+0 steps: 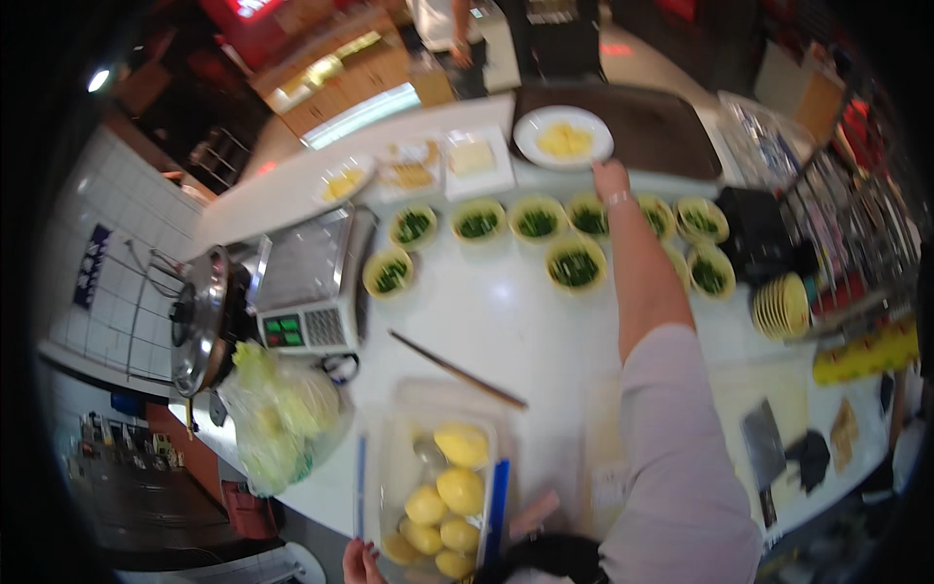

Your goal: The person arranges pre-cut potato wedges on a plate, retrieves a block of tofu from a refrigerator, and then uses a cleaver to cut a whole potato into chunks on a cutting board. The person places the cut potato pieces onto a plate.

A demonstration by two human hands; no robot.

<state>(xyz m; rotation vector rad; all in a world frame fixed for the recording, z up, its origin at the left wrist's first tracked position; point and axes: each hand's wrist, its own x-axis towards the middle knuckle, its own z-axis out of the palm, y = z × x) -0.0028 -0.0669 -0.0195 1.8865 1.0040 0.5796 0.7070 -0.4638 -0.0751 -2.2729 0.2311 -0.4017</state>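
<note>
My right hand (611, 179) reaches across the counter and grips the near rim of a white oval plate (529, 146) with yellow pieces of food (565, 139) on it. The plate lies at the left end of a dark brown tray. Below my right forearm stand several yellow bowls of chopped greens (538, 220). My left hand (361, 561) is at the bottom edge, beside a clear plastic container (394, 452) of peeled potatoes (461, 490); its fingers are partly cut off, and whether they touch the container is unclear.
A digital scale (306, 270), a lidded pan (201, 321) and bagged lettuce (273, 423) stand left. A chopstick (460, 370) lies mid-counter. Right are stacked yellow bowls (781, 306), a cleaver (763, 445) on a cutting board and a wire rack. A person (456, 44) stands beyond the counter.
</note>
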